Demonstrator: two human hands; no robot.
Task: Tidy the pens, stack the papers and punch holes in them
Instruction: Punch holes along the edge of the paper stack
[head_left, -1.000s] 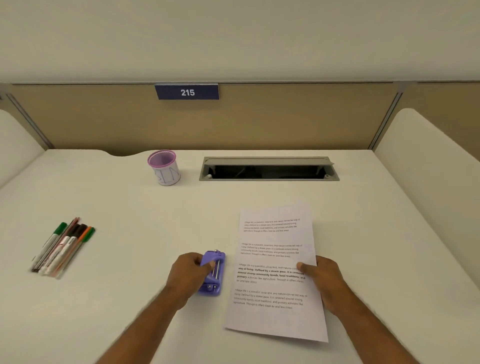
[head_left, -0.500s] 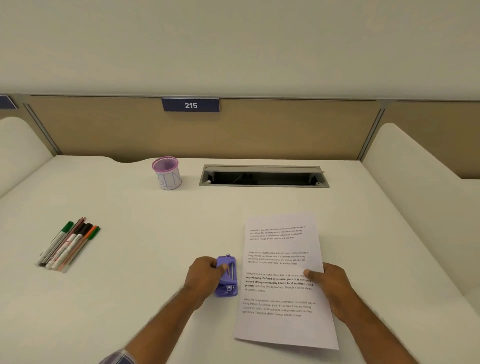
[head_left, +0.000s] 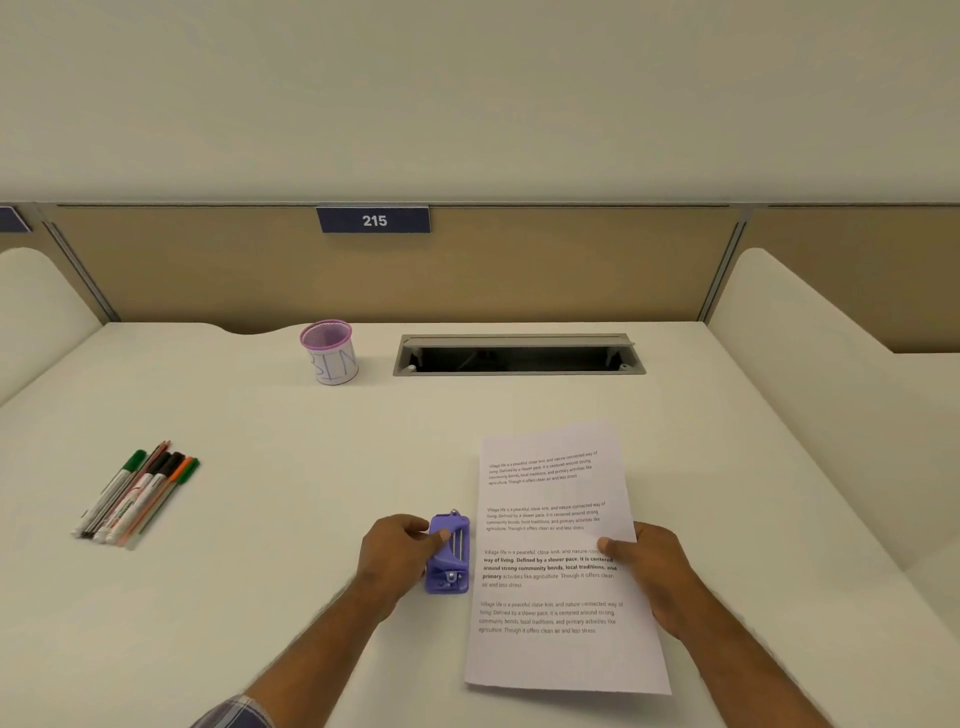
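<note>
Left hand (head_left: 402, 548) grips the purple hole punch (head_left: 449, 555), thumb on top, fingers wrapped round its far side, so it can be steadied and pressed; punch sits on the counter (head_left: 260, 597) touching the left edge of the papers (head_left: 558, 561), about mid-length, likely lined up to take that edge. Right hand (head_left: 652, 577) pinches the right edge of the papers, thumb on top, fingers under, probably to hold the sheet square against the punch. Can't tell whether the edge is actually inside the punch slot, nor how many sheets are in the stack; reads as one from above; no holes visible. Both forearms cut off at the bottom edge. Left of the papers and well apart, the pens (head_left: 137, 493) lie bunched on the counter, not in the pink mesh cup (head_left: 330, 352) beyond the papers to the left; cup's inside not visible; writing on it illegible. Beyond the papers, an open cable tray (head_left: 519, 356), dark inside; then the divider with the 215 plate (head_left: 374, 220).
</note>
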